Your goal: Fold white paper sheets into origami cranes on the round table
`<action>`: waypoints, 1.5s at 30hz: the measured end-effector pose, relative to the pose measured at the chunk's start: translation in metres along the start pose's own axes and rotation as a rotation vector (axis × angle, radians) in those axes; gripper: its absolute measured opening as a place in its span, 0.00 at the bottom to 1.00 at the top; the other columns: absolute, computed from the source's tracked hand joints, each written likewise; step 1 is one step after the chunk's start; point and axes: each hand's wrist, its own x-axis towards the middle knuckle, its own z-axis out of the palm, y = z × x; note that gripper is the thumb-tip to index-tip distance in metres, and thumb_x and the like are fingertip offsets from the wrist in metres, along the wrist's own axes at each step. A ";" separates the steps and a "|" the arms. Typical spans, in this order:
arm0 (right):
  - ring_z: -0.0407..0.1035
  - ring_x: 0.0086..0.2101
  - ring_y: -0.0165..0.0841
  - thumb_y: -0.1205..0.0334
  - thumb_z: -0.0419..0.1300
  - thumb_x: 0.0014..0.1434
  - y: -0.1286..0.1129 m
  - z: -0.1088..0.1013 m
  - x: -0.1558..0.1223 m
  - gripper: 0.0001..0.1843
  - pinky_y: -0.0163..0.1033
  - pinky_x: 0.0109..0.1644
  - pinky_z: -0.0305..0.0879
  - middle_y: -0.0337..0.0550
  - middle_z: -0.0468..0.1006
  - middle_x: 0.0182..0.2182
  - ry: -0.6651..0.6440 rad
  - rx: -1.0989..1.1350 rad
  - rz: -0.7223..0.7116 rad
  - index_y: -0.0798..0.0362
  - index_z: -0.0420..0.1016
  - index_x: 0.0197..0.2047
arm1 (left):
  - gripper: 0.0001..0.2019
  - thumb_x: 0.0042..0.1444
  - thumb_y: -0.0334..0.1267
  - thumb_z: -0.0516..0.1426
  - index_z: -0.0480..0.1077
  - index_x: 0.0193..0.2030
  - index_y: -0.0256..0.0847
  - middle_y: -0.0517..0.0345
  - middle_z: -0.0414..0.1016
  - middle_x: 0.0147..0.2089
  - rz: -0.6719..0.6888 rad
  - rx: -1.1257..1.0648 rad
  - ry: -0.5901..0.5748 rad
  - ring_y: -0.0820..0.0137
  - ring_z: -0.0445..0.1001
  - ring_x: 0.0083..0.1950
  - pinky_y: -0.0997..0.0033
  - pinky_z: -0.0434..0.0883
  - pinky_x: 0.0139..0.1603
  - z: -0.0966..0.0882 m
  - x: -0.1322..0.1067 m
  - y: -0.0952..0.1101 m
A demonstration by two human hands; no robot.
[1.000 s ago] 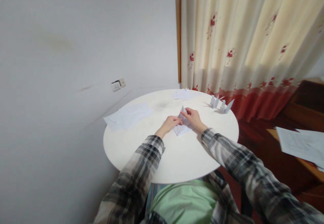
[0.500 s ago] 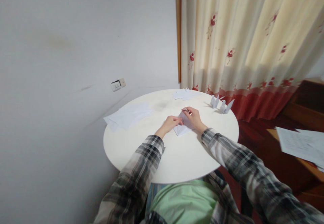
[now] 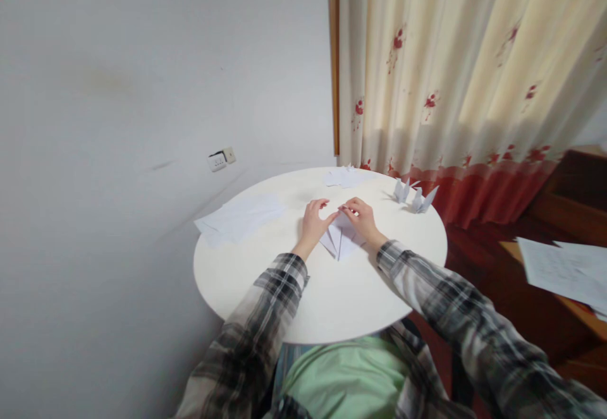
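A folded piece of white paper lies on the round white table, with creased flaps meeting near its lower point. My right hand pinches its far corner between thumb and fingertips. On the paper's left side is my left hand, its thumb stretched to the upper edge and its fingers curved away from the thumb. The gap between that thumb and the fingers holds nothing. Two folded paper cranes stand beyond my right hand.
Loose white sheets lie at the table's left, and more paper at its far edge. The white table stands by a wall and a curtain. Written sheets rest on wooden furniture at right.
My left hand has opened and its fingers have lifted off the paper, up and left. The paper now shows a flap folded inward on its left. My right hand keeps its pinch.
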 end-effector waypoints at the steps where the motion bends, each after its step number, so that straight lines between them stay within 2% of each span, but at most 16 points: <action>1: 0.65 0.30 0.31 0.58 0.55 0.56 0.000 0.000 0.000 0.12 0.36 0.35 0.60 0.44 0.72 0.28 -0.010 0.008 0.001 0.53 0.77 0.30 | 0.18 0.43 0.42 0.61 0.72 0.42 0.38 0.50 0.74 0.42 -0.037 -0.080 -0.027 0.67 0.70 0.45 0.67 0.64 0.49 0.002 0.001 -0.001; 3: 0.65 0.31 0.30 0.57 0.55 0.55 -0.001 0.001 0.000 0.12 0.36 0.36 0.61 0.44 0.72 0.28 -0.037 0.030 0.030 0.53 0.77 0.29 | 0.15 0.44 0.43 0.60 0.73 0.37 0.36 0.51 0.76 0.39 -0.147 -0.266 -0.160 0.68 0.72 0.41 0.67 0.66 0.46 0.007 0.002 -0.004; 6: 0.65 0.30 0.30 0.55 0.56 0.54 -0.001 0.001 0.001 0.13 0.35 0.35 0.60 0.43 0.72 0.26 -0.071 0.069 0.116 0.53 0.76 0.27 | 0.18 0.41 0.46 0.62 0.74 0.35 0.34 0.50 0.77 0.37 -0.295 -0.466 -0.208 0.68 0.72 0.38 0.68 0.67 0.43 0.013 0.000 -0.005; 11: 0.63 0.27 0.29 0.50 0.58 0.51 0.004 0.002 0.003 0.16 0.35 0.32 0.58 0.41 0.71 0.24 -0.105 0.171 0.182 0.54 0.74 0.23 | 0.22 0.37 0.51 0.62 0.74 0.32 0.33 0.55 0.76 0.31 -0.383 -0.513 -0.276 0.71 0.69 0.33 0.72 0.64 0.34 0.012 -0.005 0.000; 18: 0.64 0.27 0.29 0.48 0.58 0.50 0.003 0.004 0.003 0.18 0.35 0.33 0.59 0.41 0.71 0.23 -0.137 0.236 0.225 0.55 0.74 0.22 | 0.23 0.34 0.55 0.62 0.73 0.25 0.33 0.60 0.70 0.24 -0.380 -0.458 -0.262 0.74 0.65 0.28 0.75 0.59 0.28 0.013 -0.007 0.000; 24: 0.65 0.28 0.29 0.51 0.58 0.48 -0.003 0.004 0.003 0.16 0.35 0.33 0.59 0.43 0.75 0.26 -0.099 0.305 0.315 0.56 0.76 0.27 | 0.21 0.36 0.52 0.62 0.72 0.28 0.33 0.59 0.72 0.27 -0.396 -0.542 -0.281 0.75 0.65 0.27 0.76 0.60 0.27 0.011 -0.009 0.002; 29: 0.66 0.30 0.31 0.52 0.60 0.45 -0.007 0.003 0.004 0.15 0.35 0.33 0.60 0.47 0.77 0.31 -0.057 0.432 0.405 0.56 0.77 0.27 | 0.21 0.37 0.53 0.62 0.72 0.28 0.33 0.59 0.71 0.25 -0.423 -0.474 -0.317 0.75 0.64 0.26 0.76 0.58 0.25 0.009 -0.009 0.001; 41: 0.66 0.28 0.31 0.50 0.60 0.45 -0.005 0.002 0.004 0.16 0.35 0.31 0.59 0.45 0.77 0.27 -0.078 0.415 0.413 0.56 0.77 0.26 | 0.17 0.38 0.48 0.62 0.72 0.28 0.34 0.61 0.70 0.25 -0.426 -0.484 -0.363 0.76 0.64 0.27 0.76 0.58 0.27 0.007 -0.009 0.003; 45: 0.66 0.28 0.31 0.51 0.62 0.43 -0.005 0.002 0.004 0.15 0.35 0.32 0.60 0.45 0.77 0.27 -0.045 0.451 0.440 0.56 0.77 0.25 | 0.17 0.38 0.48 0.62 0.71 0.26 0.34 0.62 0.69 0.24 -0.408 -0.460 -0.383 0.76 0.63 0.26 0.76 0.58 0.27 0.007 -0.009 0.004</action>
